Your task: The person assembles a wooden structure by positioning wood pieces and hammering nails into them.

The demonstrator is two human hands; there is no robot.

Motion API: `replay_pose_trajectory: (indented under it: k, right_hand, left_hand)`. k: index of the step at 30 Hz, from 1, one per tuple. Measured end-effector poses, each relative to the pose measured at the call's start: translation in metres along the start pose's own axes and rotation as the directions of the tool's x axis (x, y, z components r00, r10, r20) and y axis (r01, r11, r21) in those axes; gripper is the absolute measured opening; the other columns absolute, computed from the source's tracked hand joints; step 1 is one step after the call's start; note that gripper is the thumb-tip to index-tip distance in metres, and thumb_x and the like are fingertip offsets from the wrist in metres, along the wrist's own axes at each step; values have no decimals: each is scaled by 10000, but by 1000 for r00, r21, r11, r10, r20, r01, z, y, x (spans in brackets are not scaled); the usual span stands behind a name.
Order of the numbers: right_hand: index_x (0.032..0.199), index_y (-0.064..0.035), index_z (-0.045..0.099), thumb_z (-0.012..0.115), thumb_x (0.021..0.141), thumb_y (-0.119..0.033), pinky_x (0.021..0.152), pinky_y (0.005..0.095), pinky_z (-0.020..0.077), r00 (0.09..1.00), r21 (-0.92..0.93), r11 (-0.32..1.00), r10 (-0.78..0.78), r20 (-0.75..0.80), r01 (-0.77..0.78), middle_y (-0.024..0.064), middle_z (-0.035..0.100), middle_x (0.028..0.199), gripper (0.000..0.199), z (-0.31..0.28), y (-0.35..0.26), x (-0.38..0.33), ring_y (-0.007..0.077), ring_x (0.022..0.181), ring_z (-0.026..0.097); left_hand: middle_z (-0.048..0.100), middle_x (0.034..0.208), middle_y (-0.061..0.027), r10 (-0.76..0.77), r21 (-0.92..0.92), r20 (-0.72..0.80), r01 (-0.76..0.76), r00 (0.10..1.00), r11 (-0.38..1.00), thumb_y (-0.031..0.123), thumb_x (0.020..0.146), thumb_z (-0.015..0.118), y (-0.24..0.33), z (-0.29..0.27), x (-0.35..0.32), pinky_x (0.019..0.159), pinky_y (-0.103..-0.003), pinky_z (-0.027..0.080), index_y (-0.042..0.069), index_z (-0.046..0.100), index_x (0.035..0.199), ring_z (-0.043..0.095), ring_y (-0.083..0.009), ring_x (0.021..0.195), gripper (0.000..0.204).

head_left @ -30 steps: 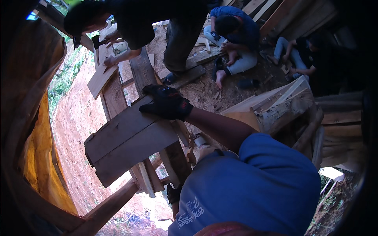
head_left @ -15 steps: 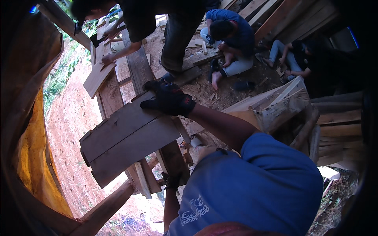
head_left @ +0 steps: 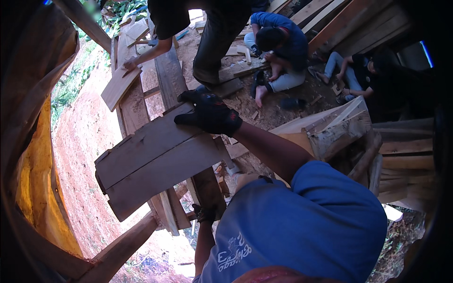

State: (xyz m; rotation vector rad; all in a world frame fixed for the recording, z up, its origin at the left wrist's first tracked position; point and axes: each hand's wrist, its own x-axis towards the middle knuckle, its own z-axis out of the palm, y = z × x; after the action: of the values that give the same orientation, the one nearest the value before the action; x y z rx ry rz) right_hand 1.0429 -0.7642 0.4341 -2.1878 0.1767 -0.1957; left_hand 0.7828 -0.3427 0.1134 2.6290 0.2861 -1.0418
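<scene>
A wooden panel of two boards side by side [head_left: 155, 162] lies tilted across the workbench beams. Its left end has small notches. My right hand [head_left: 207, 113], in a black glove, grips the panel's upper right edge, thumb on the top face and fingers over the far edge. Lower down, my left hand [head_left: 205, 213], also in a dark glove, is at the near end of a dark plank [head_left: 210, 188] of the bench. Shadow hides its fingers, so their grip does not show. The panel covers part of the beams underneath.
Beyond the panel, a co-worker's hand [head_left: 130, 65] rests on a pale board [head_left: 121, 87]. Two people sit on the ground among wood scraps at the upper right. A cut log [head_left: 339, 127] and stacked timber [head_left: 406, 162] lie right; an orange sheet [head_left: 40, 184] hangs left.
The whole scene shifts slightly in view. The panel's right end sits a little differently, with my right hand still gripping it. The standing co-worker's head and second hand have left view.
</scene>
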Motion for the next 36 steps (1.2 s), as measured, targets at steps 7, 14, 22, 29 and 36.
replay_pose_trajectory:
  k: [7, 14, 22, 29, 36]
  right_hand:
    - [1358, -22, 680, 814, 848, -557, 1094, 441, 491, 1000, 25, 1000, -9, 24, 9, 223, 689, 1330, 751, 2, -6, 3, 373, 1264, 651]
    - [1340, -33, 688, 814, 851, -559, 1086, 438, 495, 999, 10, 1000, -18, 28, 17, 220, 691, 1324, 729, 4, -3, 4, 370, 1254, 657]
    - [1336, -46, 687, 825, 849, -552, 1078, 444, 500, 1000, -6, 1000, -20, 12, 20, 207, 696, 1319, 716, 6, -3, 4, 369, 1242, 665]
    - [1370, -72, 667, 824, 850, -559, 1081, 443, 499, 1000, 3, 1000, -5, 25, 4, 198, 693, 1330, 730, 6, 0, 2, 368, 1246, 664]
    - [1384, -91, 660, 806, 902, -508, 1065, 428, 515, 999, -7, 999, -41, 17, 41, 169, 694, 1335, 653, 8, 9, 3, 325, 1251, 672]
  left_hand:
    - [508, 1444, -319, -37, 48, -14, 38, 999, 998, 537, 660, 962, 5, -10, -8, 1170, -491, 438, -132, 248, 1501, 514, -446, 1372, 1291]
    - [536, 1407, -311, -80, 111, -80, 89, 994, 990, 539, 652, 966, -16, 24, 14, 1149, -497, 455, -118, 266, 1484, 536, -448, 1348, 1270]
    - [568, 1363, -301, -134, 165, -243, 177, 961, 970, 540, 643, 971, -56, 85, 46, 1126, -504, 474, -102, 286, 1464, 560, -449, 1319, 1247]
    - [582, 1359, -299, -58, 159, -131, 79, 990, 984, 544, 660, 963, -40, 59, 28, 1096, -513, 491, -86, 314, 1449, 582, -462, 1296, 1201]
    - [621, 1341, -299, -29, 62, -48, 32, 998, 998, 524, 694, 932, -18, 27, 15, 1085, -529, 507, -18, 417, 1400, 607, -470, 1284, 1029]
